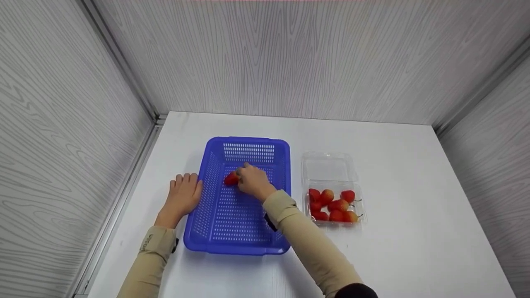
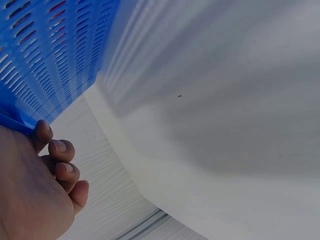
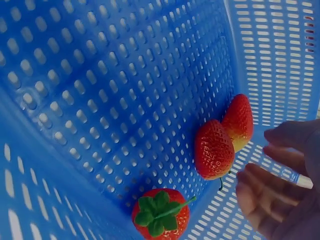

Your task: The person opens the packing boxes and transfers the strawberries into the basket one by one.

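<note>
A blue plastic basket (image 1: 239, 251) with slotted walls stands on the white table. My left hand (image 1: 184, 198) holds its left rim, the fingers curled at the edge in the left wrist view; the thumb is hidden there. Inside the basket, my right hand (image 3: 280, 185) has its fingers spread and slightly bent, with nothing between them. Close to those fingers lie two strawberries touching each other, a nearer strawberry (image 3: 214, 150) and a farther strawberry (image 3: 240, 120). Another strawberry (image 3: 172, 227) with green leaves sits apart, lower in that view.
Right of the basket is a clear plastic clamshell box (image 1: 327, 165), its lid folded back. Several strawberries (image 1: 338, 205) lie in it. Wood-grain panels (image 1: 273, 62) stand around the white table (image 1: 405, 207) at the back and sides.
</note>
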